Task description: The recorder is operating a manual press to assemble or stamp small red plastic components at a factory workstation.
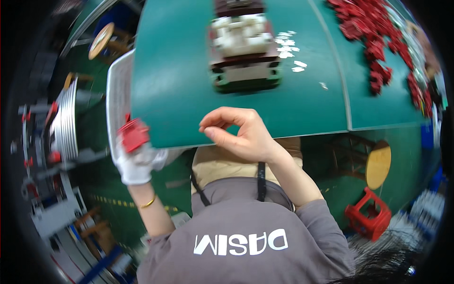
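Note:
My left hand (135, 161), in a white glove, grips a small red plastic part (134, 134) at the left edge of the green table (179, 85). My right hand (239, 135) is bare and rests at the table's near edge, thumb and forefinger pinched together; whether something tiny sits between them cannot be told. Farther out on the table stands a blurred block of white, dark red and green pieces (243, 47). Small white bits (291, 49) lie scattered to its right.
A heap of red plastic parts (373, 38) covers the far right of the table. A white crate (118, 90) sits off the left edge. Below right are a round wooden stool (376, 163) and a red plastic stool (369, 215). Machinery with stacked discs (66, 123) stands at left.

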A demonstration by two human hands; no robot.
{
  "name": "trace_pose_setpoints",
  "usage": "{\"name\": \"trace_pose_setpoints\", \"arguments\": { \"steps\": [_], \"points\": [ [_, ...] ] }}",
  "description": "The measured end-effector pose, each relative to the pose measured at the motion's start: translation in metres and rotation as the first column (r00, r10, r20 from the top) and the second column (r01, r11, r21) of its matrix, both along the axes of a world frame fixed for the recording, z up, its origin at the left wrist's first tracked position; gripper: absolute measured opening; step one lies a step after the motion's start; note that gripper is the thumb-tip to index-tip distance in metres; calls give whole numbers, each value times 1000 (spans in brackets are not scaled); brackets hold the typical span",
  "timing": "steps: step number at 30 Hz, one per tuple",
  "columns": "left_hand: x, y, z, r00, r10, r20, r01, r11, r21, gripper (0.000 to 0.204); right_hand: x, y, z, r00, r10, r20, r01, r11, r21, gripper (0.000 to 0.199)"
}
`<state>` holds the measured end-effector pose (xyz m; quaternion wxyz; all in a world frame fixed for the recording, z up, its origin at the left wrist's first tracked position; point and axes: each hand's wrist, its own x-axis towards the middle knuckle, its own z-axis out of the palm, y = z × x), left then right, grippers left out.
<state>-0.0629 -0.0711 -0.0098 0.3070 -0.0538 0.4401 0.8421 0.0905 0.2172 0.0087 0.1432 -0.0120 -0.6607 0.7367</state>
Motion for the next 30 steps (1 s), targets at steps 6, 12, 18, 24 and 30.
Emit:
{"name": "trace_pose_setpoints", "arguments": {
  "steps": [6, 12, 18, 24, 30],
  "points": [
    [-100, -71, -33, 942, 311, -126, -334, 903, -270, 39, 50, 43, 68, 937, -64, -342, 60, 998, -22, 17],
    [-150, -120, -92, 892, 452, -2, -369, 725, -581, 58, 70, 87, 37, 854, -493, -167, 520, 814, 259, 13],
    [-81, 2, -37, 827, -41, -561, -396, 665, -633, 39, 104, 162, -50, 380, -906, -188, 662, 125, 739, 15],
    [21, 127, 17, 457, -581, -674, -176, 683, -709, 28, 88, 162, -50, 472, -833, -289, 616, 77, 784, 8],
    [104, 204, 26, 0, -813, -582, -35, 582, -813, 26, 99, 165, -52, 425, -847, -320, 760, 141, 635, 7]
  ]
}}
